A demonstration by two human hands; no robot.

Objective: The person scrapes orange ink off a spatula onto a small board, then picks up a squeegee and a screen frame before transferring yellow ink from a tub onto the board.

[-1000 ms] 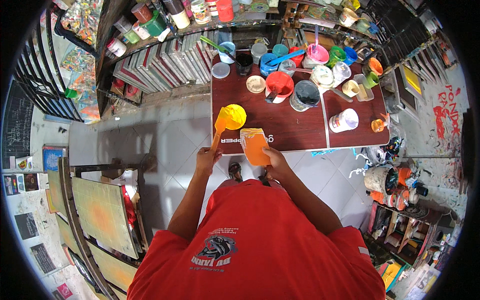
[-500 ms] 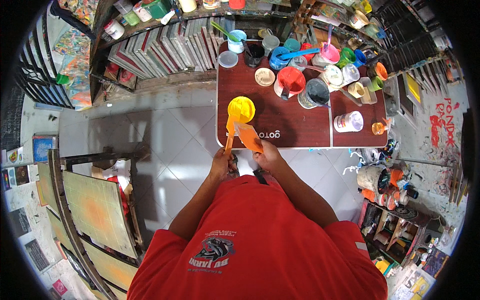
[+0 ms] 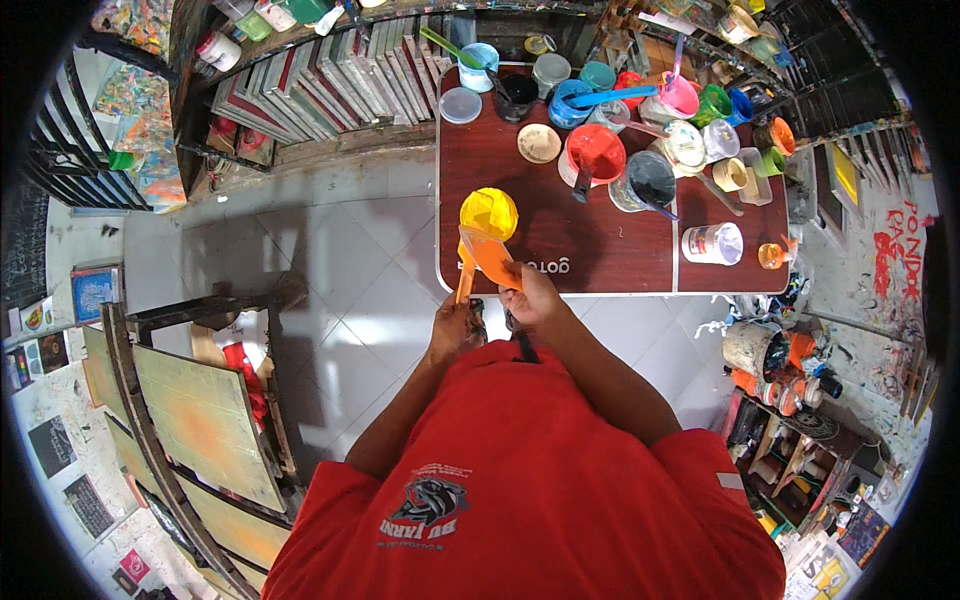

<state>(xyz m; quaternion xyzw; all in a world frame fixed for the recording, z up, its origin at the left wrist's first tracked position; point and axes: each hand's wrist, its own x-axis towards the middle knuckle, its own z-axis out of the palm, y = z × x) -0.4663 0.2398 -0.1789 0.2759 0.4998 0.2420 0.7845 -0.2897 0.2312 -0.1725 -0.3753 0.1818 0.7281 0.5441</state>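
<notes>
Just past the near edge of the dark red table (image 3: 600, 245), my left hand (image 3: 454, 328) is closed round a narrow orange paint spatula (image 3: 465, 284). Its upper end is hidden behind a flat, semi-translucent orange scraper (image 3: 492, 260). My right hand (image 3: 536, 298) grips that scraper at its lower right end, fingers over its edge. The scraper's far end overlaps the spatula, right at the near rim of a tub of yellow paint (image 3: 489, 214). Whether the two tools touch the tub, I cannot tell.
Behind the yellow tub stand a red paint tub (image 3: 595, 152), a dark grey tub (image 3: 648, 180) and several other paint pots. A white tub (image 3: 712, 243) lies on its side at the right. Screen frames (image 3: 330, 85) lean in a shelf; coated panels (image 3: 205, 420) stand at my left.
The orange scraper in my right hand has moved left and its far end now crosses over the spatula. My view has shifted slightly.
</notes>
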